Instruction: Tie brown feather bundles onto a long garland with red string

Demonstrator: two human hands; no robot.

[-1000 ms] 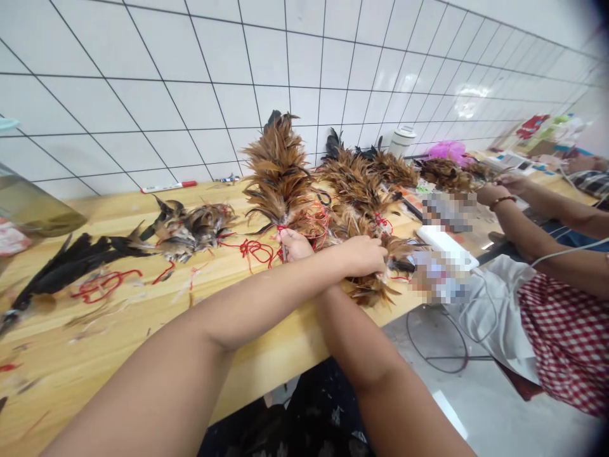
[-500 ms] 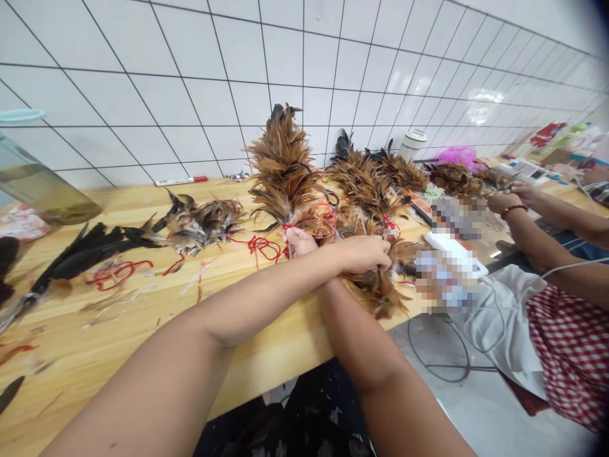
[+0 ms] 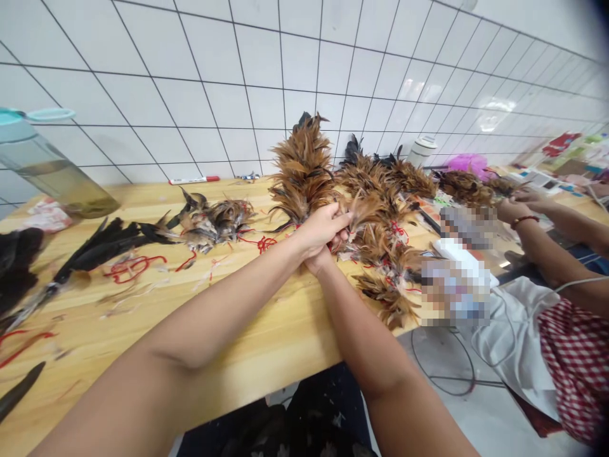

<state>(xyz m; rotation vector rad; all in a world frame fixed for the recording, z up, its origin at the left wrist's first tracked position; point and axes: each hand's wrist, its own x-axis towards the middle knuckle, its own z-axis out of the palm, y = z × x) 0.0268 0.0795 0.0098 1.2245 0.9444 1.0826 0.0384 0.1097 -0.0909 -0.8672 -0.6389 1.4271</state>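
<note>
My two forearms cross over a wooden table. My left hand lies on top, fingers pinched on a few loose brown feathers drawn from the feather pile tied with red thread. Under it, my right hand is mostly hidden. It is closed at the red-tied base of a brown feather bundle that stands upright against the tiled wall.
Dark feathers, a small mixed bunch and red thread lie to the left. A water bottle stands far left, a red marker by the wall, a white cup behind. Another person's arms work at the right.
My left hand has pulled back from the pile on the right and now meets my right hand at the bundle's base, bringing feathers with it. The view has shifted left.
</note>
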